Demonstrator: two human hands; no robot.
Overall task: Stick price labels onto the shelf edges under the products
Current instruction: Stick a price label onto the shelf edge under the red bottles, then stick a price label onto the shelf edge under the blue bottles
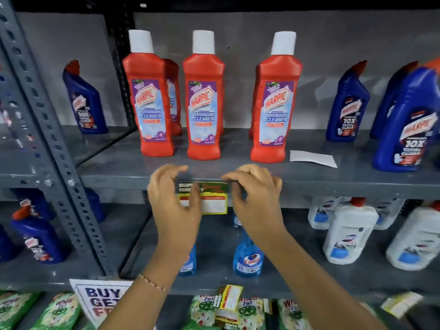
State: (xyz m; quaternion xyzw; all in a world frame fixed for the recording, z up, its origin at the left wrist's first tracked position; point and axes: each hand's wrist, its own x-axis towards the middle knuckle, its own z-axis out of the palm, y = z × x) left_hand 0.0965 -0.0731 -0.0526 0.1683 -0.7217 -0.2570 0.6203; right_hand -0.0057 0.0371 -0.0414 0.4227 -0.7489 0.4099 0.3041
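A yellow, green and white price label (212, 200) lies against the grey shelf edge (333, 186), below the middle red Harpic bottle (203, 98). My left hand (172, 198) pinches the label's left side with thumb and fingers. At the label's upper right corner my right hand (256, 194) presses with its fingertips. Both hands cover the label's outer ends. Two more red Harpic bottles (148, 98) (275, 101) stand to either side on the same shelf.
A white paper slip (313, 158) lies on the shelf right of the red bottles. Blue Harpic bottles (347, 106) stand left and right. On the shelf below are blue spray bottles (247, 256) and white bottles (350, 234). Another label (229, 297) hangs lower down, beside a "BUY GET" sign (100, 303).
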